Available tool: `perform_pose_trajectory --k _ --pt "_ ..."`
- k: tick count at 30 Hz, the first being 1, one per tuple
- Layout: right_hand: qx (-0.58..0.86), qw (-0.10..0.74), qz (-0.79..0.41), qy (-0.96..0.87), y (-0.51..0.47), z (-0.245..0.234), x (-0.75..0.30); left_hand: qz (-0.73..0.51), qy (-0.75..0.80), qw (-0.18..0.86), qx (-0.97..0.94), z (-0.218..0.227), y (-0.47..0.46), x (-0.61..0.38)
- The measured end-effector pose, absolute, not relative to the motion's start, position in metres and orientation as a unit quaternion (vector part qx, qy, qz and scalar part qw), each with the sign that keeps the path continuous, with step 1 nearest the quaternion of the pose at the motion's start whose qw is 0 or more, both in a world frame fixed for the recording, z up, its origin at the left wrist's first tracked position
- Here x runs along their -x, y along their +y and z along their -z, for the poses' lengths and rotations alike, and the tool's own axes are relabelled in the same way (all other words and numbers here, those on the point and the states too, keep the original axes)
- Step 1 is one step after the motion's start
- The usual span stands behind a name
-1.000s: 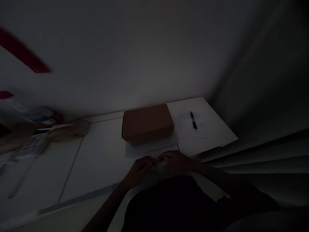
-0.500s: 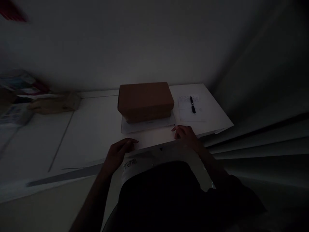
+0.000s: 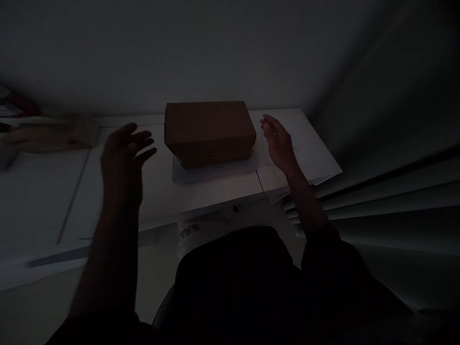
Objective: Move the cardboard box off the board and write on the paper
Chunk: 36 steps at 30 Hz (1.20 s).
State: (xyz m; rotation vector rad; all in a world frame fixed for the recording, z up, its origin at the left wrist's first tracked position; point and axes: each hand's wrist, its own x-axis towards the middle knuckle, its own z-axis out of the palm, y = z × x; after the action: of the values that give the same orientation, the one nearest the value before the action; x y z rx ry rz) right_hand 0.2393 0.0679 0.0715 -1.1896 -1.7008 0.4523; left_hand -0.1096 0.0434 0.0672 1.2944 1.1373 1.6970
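The scene is very dark. A closed brown cardboard box (image 3: pixel 209 130) stands on a flat white pad (image 3: pixel 215 172) on a white table (image 3: pixel 43 191), close to the wall. My left hand (image 3: pixel 124 151) hovers left of the box, fingers spread, holding nothing. To the right of the box my right hand (image 3: pixel 278 141) is raised with its fingers stretched out and empty, over a sheet of paper (image 3: pixel 305 148). Neither hand touches the box.
A pale bag-like bundle (image 3: pixel 50 136) and blurred packets (image 3: pixel 10 105) lie at the table's far left. A white bag with dark lettering (image 3: pixel 201 230) lies under the table's front edge, by my dark lap. Slatted blinds (image 3: pixel 377 201) run along the right.
Both hands have lifted from the table's front edge, moved apart and gone forward to either side of the box. The pen on the paper is now hidden behind my right hand.
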Motion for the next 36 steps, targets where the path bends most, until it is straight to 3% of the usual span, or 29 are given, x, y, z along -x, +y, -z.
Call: perform_pose_trajectory --k 4,8,20,36 --pt "0.51 0.439 -0.216 -0.707 0.079 -0.062 -0.233 -0.615 0.476 0.4 -0.486 -0.069 0.053 0.096" --pt "0.493 0.416 -0.241 -0.725 0.079 -0.06 -0.229 -0.577 0.499 0.376 -0.526 -0.072 0.052 0.083" --pt "0.501 0.413 -0.222 -0.727 0.08 -0.053 -0.221 -0.519 0.586 0.328 -0.529 -0.063 0.059 0.074" --pt "0.527 0.433 -0.155 -0.715 0.067 -0.066 -0.209 -0.548 0.588 0.348 -0.483 -0.077 0.051 0.068"
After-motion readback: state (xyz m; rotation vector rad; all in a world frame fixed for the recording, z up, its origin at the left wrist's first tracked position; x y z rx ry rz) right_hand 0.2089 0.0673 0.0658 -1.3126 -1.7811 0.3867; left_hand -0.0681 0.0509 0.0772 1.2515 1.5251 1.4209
